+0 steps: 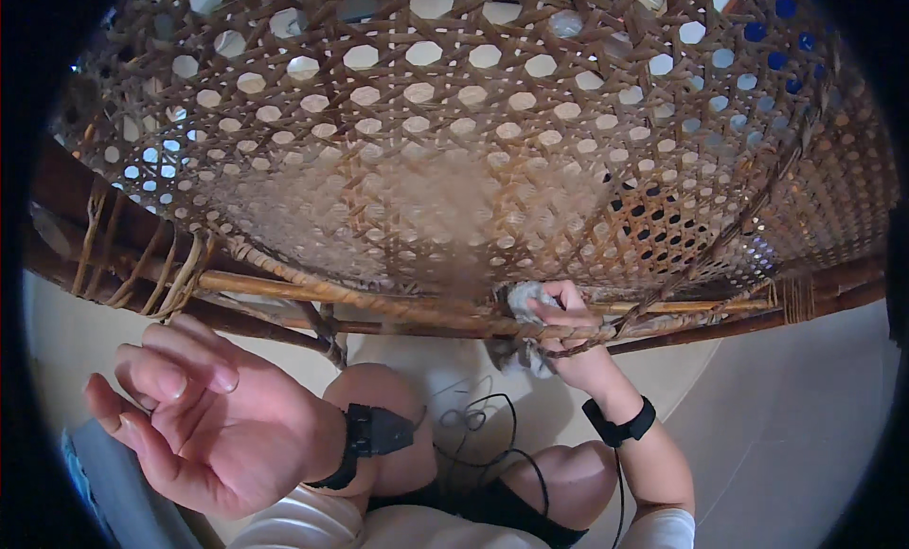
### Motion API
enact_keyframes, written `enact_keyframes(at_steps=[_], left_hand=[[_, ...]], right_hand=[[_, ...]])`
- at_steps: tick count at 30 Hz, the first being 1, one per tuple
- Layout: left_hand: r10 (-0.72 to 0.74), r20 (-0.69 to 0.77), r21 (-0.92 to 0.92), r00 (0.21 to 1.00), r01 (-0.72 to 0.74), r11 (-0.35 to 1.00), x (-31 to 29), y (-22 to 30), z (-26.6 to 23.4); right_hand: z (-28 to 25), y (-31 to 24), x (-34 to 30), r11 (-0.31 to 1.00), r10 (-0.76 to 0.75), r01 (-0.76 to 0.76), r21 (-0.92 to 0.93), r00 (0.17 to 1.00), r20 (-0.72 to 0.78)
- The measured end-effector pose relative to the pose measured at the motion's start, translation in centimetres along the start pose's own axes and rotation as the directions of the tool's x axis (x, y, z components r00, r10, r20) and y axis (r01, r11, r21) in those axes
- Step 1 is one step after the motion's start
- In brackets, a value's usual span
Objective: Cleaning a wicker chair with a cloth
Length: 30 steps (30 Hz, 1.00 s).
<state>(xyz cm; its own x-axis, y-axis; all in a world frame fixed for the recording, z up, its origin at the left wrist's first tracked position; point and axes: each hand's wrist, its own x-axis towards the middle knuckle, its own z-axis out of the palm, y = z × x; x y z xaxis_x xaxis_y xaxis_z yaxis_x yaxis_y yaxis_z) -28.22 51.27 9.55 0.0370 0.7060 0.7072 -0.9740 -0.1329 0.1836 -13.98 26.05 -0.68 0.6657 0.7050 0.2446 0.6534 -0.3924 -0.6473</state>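
Observation:
A woven cane panel (417, 161), part of a rattan piece of furniture, fills the upper part of the view. Along its lower edge runs a rattan pole frame (256, 282), bound with cane strips. At that frame, right of centre, my right hand (573, 326) is closed on a crumpled grey-white cloth (528, 307), which is pressed round the pole. My left hand (204, 412) is raised at the lower left, palm up, just below the frame. Its fingers are loosely curled and apart, with nothing in them.
Black straps (369, 440) circle both wrists. A thin black cable (511, 445) loops over the pale floor (757, 416) between my legs. At the lower left edge lies a blue-grey padded object (118, 483). Braided cane (757, 203) slants across the panel's right side.

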Motion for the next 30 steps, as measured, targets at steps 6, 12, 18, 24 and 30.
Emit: enact_keyframes(at_steps=[6,12,18,24,30], left_hand=[[-0.015,-0.006,0.022,1.0,0.015,1.0,-0.2,-0.4,0.5],[-0.026,-0.058,0.052,0.998,0.029,0.998,0.0,-0.3,0.0],[-0.018,-0.072,0.092,0.997,0.025,0.995,-0.2,-0.9,-0.3],[-0.007,-0.017,0.126,1.0,0.009,0.992,0.2,-0.5,-0.9],[-0.037,0.118,0.092,0.992,0.026,0.995,1.0,1.5,-0.6]], right_hand=[[-3.2,-3.4,0.5,0.892,0.146,-0.232,0.387,0.96,0.238],[-4.9,-1.4,-1.4,0.783,0.124,-0.167,0.599,0.986,0.112],[-5.7,-2.8,-4.2,0.211,0.587,-0.321,0.923,0.797,0.143],[-5.4,-2.9,-5.4,-0.012,0.516,-0.308,0.951,0.813,0.269],[-1.9,-3.4,-3.6,0.665,0.227,-0.493,0.56,0.849,0.478]])
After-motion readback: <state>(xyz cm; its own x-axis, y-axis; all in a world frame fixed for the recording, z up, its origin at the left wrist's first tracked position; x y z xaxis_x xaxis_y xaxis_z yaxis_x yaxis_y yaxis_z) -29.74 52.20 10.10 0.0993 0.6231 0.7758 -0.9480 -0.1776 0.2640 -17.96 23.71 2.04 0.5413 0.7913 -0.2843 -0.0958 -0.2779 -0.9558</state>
